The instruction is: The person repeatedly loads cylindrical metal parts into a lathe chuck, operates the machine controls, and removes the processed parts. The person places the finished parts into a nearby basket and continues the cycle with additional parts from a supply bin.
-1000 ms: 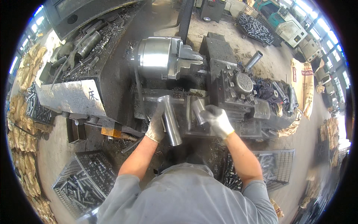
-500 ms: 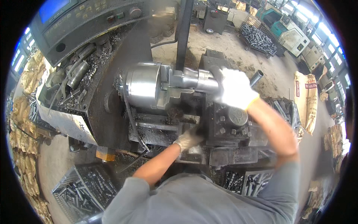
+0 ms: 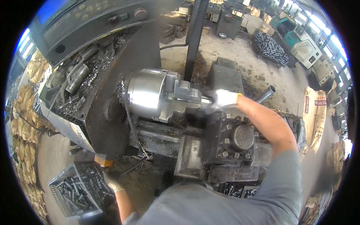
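My right hand (image 3: 224, 99), in a white glove, is closed round the outer end of a shiny cylindrical metal part (image 3: 205, 101). The part's other end lies between the stepped jaws (image 3: 186, 92) of a lathe chuck (image 3: 147, 94). Below that hand sits the dark tool post (image 3: 242, 137) with its round cap and bolts. Low on the left, my gloved left hand (image 3: 112, 183) is beside a crate (image 3: 69, 173) of small metal parts, just under an orange block (image 3: 103, 160). Its fingers are blurred, and what they touch is hard to make out.
A control panel (image 3: 93, 22) and a chip-strewn tray (image 3: 63, 122) flank the chuck on the left. A dark upright post (image 3: 195, 41) rises behind it. A metal tube (image 3: 265, 94) slants up at right, near a paper sack (image 3: 314, 116). A loaded parts cart (image 3: 270, 48) stands farther back.
My left hand has swung from beside the tool post down and left to the crate. My right hand has shifted left and down with the metal part, which now sits deeper among the jaws.
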